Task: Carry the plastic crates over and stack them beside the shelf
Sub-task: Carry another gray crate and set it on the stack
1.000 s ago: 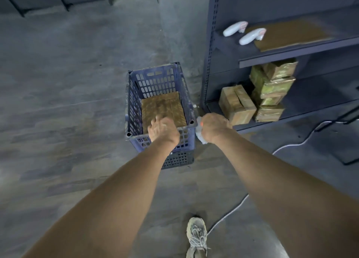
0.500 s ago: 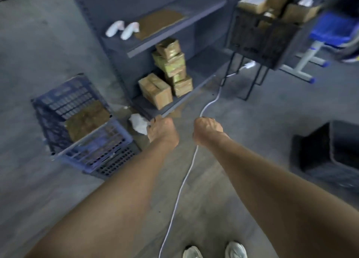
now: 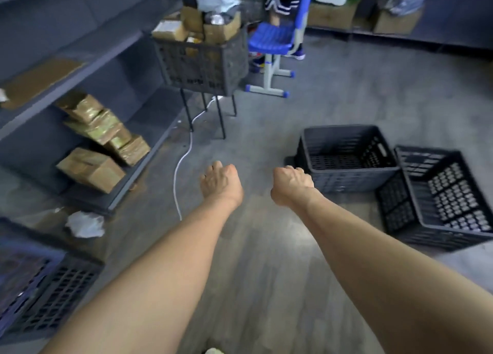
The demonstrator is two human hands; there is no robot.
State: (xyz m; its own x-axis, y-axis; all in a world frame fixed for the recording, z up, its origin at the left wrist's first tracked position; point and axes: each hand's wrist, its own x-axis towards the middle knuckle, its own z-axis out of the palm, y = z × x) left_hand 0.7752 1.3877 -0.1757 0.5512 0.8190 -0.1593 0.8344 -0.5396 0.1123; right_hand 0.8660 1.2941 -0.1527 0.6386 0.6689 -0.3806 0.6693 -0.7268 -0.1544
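Grip first: the left hand [image 3: 221, 183] and right hand [image 3: 290, 184] both hang empty over the grey floor [image 3: 266, 260], fingers loosely curled and clasping nothing. By my reading one stacked pair, a blue slatted plastic crate [image 3: 18, 276] on a dark one, already sits at eight o'clock beside the dark metal shelf [image 3: 80, 68], while two black perforated plastic crates, one upright [image 3: 346, 157] at two o'clock and one tipped [image 3: 440, 196] at three o'clock, remain to be fetched. Around them, a white cable [image 3: 177, 177] trails across the floor at twelve o'clock as a likely trip risk, with crumpled white paper [image 3: 85, 224] at nine o'clock and a loaded black basket on legs [image 3: 202, 63] and blue chair [image 3: 274, 37] farther off.
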